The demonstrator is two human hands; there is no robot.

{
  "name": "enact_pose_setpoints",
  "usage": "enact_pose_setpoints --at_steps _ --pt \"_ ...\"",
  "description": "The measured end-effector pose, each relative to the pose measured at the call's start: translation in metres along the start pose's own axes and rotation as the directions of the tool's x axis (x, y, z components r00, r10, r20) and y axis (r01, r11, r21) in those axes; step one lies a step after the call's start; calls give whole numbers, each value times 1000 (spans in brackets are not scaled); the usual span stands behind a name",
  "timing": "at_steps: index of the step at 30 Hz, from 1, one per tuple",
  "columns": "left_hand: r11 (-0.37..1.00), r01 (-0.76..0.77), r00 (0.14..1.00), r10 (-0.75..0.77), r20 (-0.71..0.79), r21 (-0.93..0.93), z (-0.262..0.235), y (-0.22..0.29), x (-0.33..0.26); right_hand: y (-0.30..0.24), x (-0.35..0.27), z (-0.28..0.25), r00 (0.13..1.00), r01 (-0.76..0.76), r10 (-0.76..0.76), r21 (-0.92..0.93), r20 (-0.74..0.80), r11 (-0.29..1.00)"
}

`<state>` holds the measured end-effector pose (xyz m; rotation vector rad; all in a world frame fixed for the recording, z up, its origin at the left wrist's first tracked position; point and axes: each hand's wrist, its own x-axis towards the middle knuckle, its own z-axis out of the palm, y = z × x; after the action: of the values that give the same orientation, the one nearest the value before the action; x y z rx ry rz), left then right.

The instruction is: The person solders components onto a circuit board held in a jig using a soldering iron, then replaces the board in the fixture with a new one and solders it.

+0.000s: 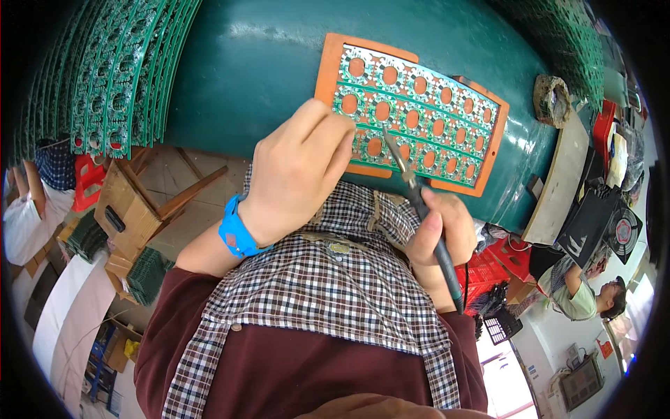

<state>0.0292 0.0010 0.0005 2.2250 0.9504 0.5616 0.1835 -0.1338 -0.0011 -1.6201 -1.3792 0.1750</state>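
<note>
Stacked green circuit panels (pixel 112 77), cardboard boxes (pixel 125 209), red crate (pixel 481 272), small fan (pixel 623 230) beyond.

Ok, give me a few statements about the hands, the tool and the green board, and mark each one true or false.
1. The right hand holds a soldering iron. True.
2. The green circuit panel lies in a blue frame. False: the frame is orange.
3. The left hand wears a blue wristband. True.
4. The iron's tip points away from the panel. False: it points at the panel's near edge.
5. Green panels hang in a row at upper left. True.
</note>
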Motion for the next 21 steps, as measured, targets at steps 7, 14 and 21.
enact_pose_setpoints --at_steps 7,14,21 --pt "998 -48 995 51 -82 38 6 -10 9 3 14 16 1000 7 -6 -14 28 1000" --pt "997 -51 998 52 -20 51 -8 -8 14 2 18 15 999 -16 15 19 46 1000" --pt "1000 14 993 -16 -114 -19 -11 -13 29 5 35 21 999 -49 49 -21 -11 999"
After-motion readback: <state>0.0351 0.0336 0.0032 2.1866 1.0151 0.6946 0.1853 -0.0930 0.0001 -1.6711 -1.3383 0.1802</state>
